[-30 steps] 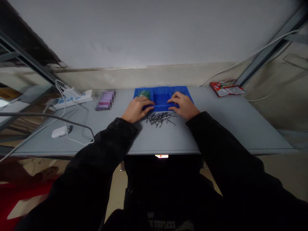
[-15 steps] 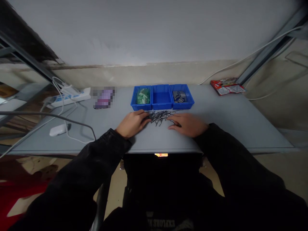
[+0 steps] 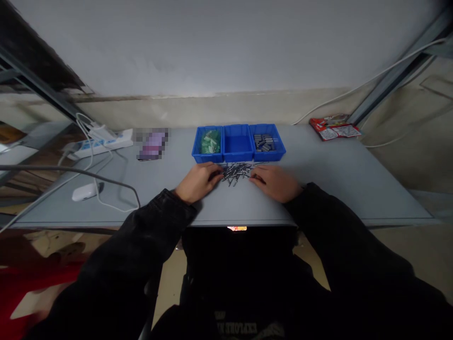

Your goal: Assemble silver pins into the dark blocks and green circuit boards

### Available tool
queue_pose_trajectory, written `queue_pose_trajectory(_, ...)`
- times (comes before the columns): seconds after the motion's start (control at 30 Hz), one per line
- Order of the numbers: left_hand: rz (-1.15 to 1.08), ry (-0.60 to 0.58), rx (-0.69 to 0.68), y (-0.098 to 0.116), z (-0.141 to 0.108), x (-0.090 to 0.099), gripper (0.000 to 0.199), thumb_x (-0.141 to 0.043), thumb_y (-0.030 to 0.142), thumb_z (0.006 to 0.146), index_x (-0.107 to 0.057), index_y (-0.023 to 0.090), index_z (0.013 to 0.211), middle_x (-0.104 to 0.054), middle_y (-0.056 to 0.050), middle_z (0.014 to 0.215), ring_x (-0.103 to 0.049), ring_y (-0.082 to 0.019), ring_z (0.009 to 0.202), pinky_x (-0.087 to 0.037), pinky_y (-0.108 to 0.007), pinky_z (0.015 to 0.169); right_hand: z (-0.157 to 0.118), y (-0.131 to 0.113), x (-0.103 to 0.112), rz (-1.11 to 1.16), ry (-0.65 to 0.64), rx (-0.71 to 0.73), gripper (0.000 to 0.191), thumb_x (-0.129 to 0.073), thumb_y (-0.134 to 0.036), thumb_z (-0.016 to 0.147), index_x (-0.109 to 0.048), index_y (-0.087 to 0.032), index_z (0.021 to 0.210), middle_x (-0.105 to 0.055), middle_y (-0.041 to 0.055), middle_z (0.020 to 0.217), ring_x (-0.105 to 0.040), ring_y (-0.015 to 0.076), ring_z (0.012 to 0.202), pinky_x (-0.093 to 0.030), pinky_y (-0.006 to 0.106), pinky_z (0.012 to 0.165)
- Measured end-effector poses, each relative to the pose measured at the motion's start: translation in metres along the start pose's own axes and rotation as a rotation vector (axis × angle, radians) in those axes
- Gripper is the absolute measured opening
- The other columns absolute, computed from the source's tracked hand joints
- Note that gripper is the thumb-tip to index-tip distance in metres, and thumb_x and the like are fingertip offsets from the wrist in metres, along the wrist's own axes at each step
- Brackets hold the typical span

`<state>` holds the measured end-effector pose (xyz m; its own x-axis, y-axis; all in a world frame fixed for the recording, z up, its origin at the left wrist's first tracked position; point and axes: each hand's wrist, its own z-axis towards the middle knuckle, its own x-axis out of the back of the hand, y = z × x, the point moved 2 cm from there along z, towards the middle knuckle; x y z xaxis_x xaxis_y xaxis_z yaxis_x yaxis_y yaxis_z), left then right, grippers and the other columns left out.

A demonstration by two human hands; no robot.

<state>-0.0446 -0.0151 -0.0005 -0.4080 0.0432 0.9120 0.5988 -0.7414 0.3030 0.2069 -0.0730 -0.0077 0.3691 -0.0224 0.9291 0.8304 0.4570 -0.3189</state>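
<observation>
A loose pile of thin metal pins (image 3: 236,173) lies on the grey table, just in front of the blue bins. At its left edge is my left hand (image 3: 198,182), closed, with thumb and fingertips pressed together against the pins. My right hand (image 3: 277,182) is at the right edge, its thumb and forefinger pinched by the outermost pins. What either hand has between its fingertips is too small and hidden to make out. Behind the pile, the left bin (image 3: 208,159) holds a green bag with pale pieces, and the right bin (image 3: 269,156) holds short grey metal cylinders.
Between those two stands the middle blue bin (image 3: 238,156). A power strip (image 3: 102,144) with white cables, a white rounded device (image 3: 85,191) and a blurred purple item (image 3: 153,145) are on the left. A red packet (image 3: 334,128) lies at the back right.
My right hand has shifted slightly and its fingers have drawn closer together at the pile's edge. The left hand has barely moved, still touching the pins.
</observation>
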Motion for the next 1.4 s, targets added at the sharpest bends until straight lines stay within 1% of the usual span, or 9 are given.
queue_pose_trajectory(0.3,0.005,0.089,-0.136,0.016,-0.001,0.006,0.027,-0.053,0.033,0.106,-0.071,0.017,0.117,-0.074,-0.008,0.103,-0.070,-0.018,0.086,-0.057,-0.033,0.080,-0.002,-0.008,0.005,-0.137,-0.049,-0.105,0.013,-0.055,-0.017,0.100,-0.067,-0.014,0.096,-0.070,0.0099,0.102,-0.064,0.0230,0.093,-0.042,0.034,0.081)
queue_pose_trajectory(0.47,-0.003,0.080,-0.300,0.032,0.011,0.011,0.029,-0.049,0.032,0.108,-0.072,0.018,0.117,-0.075,-0.008,0.104,-0.071,-0.018,0.090,-0.058,-0.033,0.082,-0.003,-0.010,0.007,-0.226,-0.045,-0.060,0.019,-0.049,-0.013,0.100,-0.066,-0.014,0.092,-0.069,0.0107,0.098,-0.063,0.0223,0.086,-0.041,0.034,0.076)
queue_pose_trajectory(0.57,0.003,0.092,-0.374,0.039,0.023,0.008,0.030,-0.046,0.031,0.108,-0.072,0.017,0.117,-0.076,-0.009,0.103,-0.072,-0.019,0.092,-0.059,-0.033,0.082,-0.003,-0.009,0.009,-0.274,-0.081,-0.046,0.019,-0.049,-0.008,0.095,-0.065,-0.015,0.087,-0.068,0.0116,0.095,-0.063,0.0224,0.083,-0.040,0.034,0.073)
queue_pose_trajectory(0.77,-0.019,0.199,-0.419,0.040,0.037,-0.007,0.029,-0.047,0.031,0.108,-0.070,0.018,0.121,-0.077,-0.009,0.109,-0.074,-0.018,0.096,-0.059,-0.032,0.084,0.005,-0.012,0.020,-0.247,-0.134,-0.030,0.013,-0.059,-0.005,0.085,-0.063,-0.016,0.080,-0.070,0.0092,0.089,-0.064,0.0221,0.082,-0.038,0.033,0.072)
queue_pose_trajectory(0.9,-0.087,0.313,-0.379,0.040,0.036,-0.003,0.030,-0.054,0.033,0.106,-0.066,0.014,0.125,-0.077,-0.010,0.108,-0.074,-0.018,0.095,-0.058,-0.030,0.086,0.022,-0.021,0.037,-0.239,0.021,0.076,0.006,-0.059,-0.013,0.090,-0.064,-0.016,0.091,-0.070,0.0103,0.096,-0.064,0.0228,0.088,-0.038,0.032,0.074)
queue_pose_trajectory(1.0,-0.119,0.442,-0.273,0.036,0.037,0.007,0.027,-0.058,0.034,0.104,-0.067,0.013,0.120,-0.077,-0.008,0.101,-0.074,-0.016,0.089,-0.058,-0.029,0.083,0.039,-0.024,0.047,-0.233,0.105,0.165,0.007,-0.056,-0.015,0.094,-0.063,-0.016,0.096,-0.070,0.0081,0.092,-0.061,0.0224,0.084,-0.036,0.032,0.074)
queue_pose_trajectory(1.1,-0.103,0.520,-0.191,0.029,0.042,0.016,0.024,-0.057,0.033,0.105,-0.068,0.014,0.115,-0.077,-0.006,0.094,-0.072,-0.014,0.083,-0.058,-0.028,0.082,0.056,-0.021,0.049,-0.175,0.181,0.249,0.010,-0.052,-0.018,0.098,-0.062,-0.016,0.099,-0.069,0.0076,0.093,-0.060,0.0213,0.084,-0.038,0.031,0.075)
queue_pose_trajectory(1.23,-0.070,0.531,-0.187,0.019,0.056,0.022,0.025,-0.056,0.033,0.105,-0.071,0.015,0.108,-0.077,-0.006,0.094,-0.071,-0.014,0.082,-0.057,-0.027,0.080,0.070,-0.008,0.043,-0.048,0.395,0.283,0.017,-0.047,-0.022,0.104,-0.063,-0.016,0.106,-0.069,0.0079,0.101,-0.062,0.0192,0.085,-0.044,0.031,0.081)
queue_pose_trajectory(1.4,-0.059,0.508,-0.215,0.010,0.072,0.018,0.025,-0.054,0.032,0.106,-0.072,0.015,0.108,-0.076,-0.008,0.099,-0.071,-0.015,0.089,-0.056,-0.029,0.085,0.072,0.005,0.029,0.078,0.599,0.247,0.024,-0.043,-0.026,0.107,-0.065,-0.019,0.102,-0.070,0.0082,0.103,-0.065,0.0215,0.099,-0.050,0.038,0.095)
